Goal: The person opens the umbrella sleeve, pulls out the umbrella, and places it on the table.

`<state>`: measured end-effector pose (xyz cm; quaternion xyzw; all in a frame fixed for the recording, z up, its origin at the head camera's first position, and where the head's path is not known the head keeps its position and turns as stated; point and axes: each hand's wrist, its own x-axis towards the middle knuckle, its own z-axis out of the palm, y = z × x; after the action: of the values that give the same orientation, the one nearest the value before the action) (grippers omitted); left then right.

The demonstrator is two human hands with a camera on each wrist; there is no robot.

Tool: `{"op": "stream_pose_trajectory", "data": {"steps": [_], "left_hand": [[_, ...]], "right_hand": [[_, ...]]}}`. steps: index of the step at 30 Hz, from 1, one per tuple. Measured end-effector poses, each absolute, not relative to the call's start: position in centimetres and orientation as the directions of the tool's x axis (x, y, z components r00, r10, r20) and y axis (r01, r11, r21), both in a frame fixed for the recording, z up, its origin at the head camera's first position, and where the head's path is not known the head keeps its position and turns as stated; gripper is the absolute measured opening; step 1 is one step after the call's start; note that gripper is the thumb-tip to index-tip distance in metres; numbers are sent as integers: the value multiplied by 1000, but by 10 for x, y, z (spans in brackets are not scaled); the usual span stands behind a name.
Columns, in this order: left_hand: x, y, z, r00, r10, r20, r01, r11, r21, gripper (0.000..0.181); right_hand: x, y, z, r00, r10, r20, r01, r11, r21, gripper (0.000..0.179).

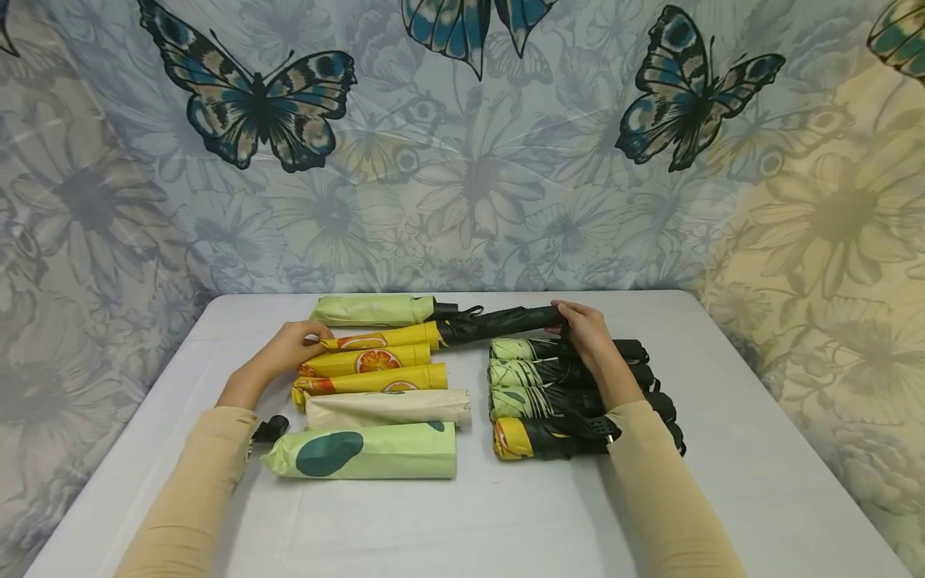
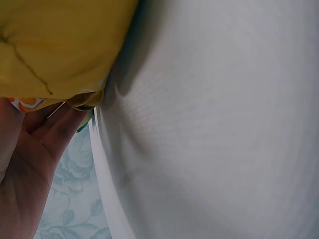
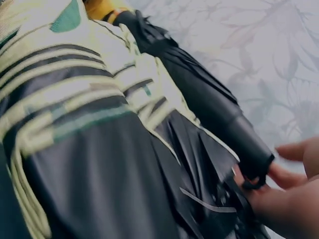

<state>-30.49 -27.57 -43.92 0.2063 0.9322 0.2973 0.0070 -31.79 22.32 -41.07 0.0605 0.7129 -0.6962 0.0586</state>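
A black folded umbrella (image 1: 506, 323) lies slantwise at the back, one end inside a yellow sleeve (image 1: 405, 335) printed with orange slices. My left hand (image 1: 289, 347) pinches the closed left tip of that sleeve; in the left wrist view, yellow fabric (image 2: 60, 50) covers part of the fingers. At the other end, my right hand (image 1: 587, 327) grips the umbrella's black end (image 3: 251, 154). Below the right forearm lie several folded umbrellas, including green-and-black ones (image 1: 523, 373) and a yellow-and-black one (image 1: 513, 439).
On the white table (image 1: 506, 522), more yellow sleeves (image 1: 405, 359) lie below the held one, then a cream sleeve (image 1: 390, 408) and a light green one (image 1: 405, 453). A green-covered umbrella (image 1: 372, 311) lies behind. Butterfly-patterned cloth (image 1: 477, 225) hangs at the back.
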Motion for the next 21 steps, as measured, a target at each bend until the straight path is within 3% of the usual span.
{"op": "stream_pose_trajectory", "data": {"steps": [5, 10, 16, 21], "left_hand": [[-304, -276, -438, -916, 387, 108, 379, 743, 551, 13], [-305, -275, -438, -916, 389, 97, 375, 744, 553, 10], [-307, -276, -439, -915, 392, 98, 378, 746, 549, 9], [-308, -277, -441, -911, 399, 110, 390, 741, 546, 11]], "right_hand": [[-316, 230, -412, -979, -69, -189, 185, 66, -981, 57], [-316, 229, -412, -983, -12, -181, 181, 29, -983, 64], [-314, 225, -410, -986, 55, -159, 159, -2, -987, 61], [-315, 226, -409, -986, 18, -163, 163, -11, -987, 58]]}}
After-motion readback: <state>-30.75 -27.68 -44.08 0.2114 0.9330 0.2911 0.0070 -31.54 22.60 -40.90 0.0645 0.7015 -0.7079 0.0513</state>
